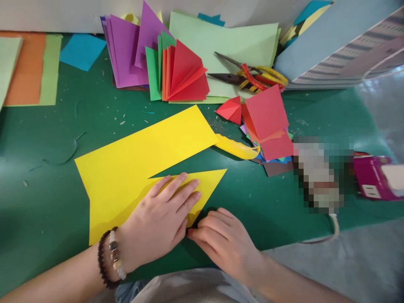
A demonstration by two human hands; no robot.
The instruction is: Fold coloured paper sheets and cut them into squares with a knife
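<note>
Left hand (158,219): laid flat, palm down, fingers (187,192) straight and slightly apart, pointing away and to the right; thumb at the near side.

Right hand (227,244): just beside the left thumb, fingers (216,227) curled and drawn together, tips at the near edge of the paper; whether they pinch it cannot be told.

Yellow paper (123,176): one piece, smooth, straight-edged, under the left fingers; a pointed flap reaches past their tips, a broad band slants away beyond them.

Bracelets (115,254), two: round beads, one dark, one mixed pale and brown; on the left wrist, behind the fingers.

Yellow tool (236,147): curved, with a toothed edge; beyond the left fingertips, to the right, at the band's end.

Red squares (267,111): paper, piled over other colours; farther right of the fingers.

Small red paper (232,110): creased, pointed; left of that pile.

Folded papers, red (187,73), green (153,73) and purple (128,52): fanned stacks, far beyond the fingers.

Pliers (229,78): metal, long-nosed; far beyond the right fingers, on a pale green sheet (217,44).

Tabletop (41,185): green, smooth, scattered with scraps.
</note>
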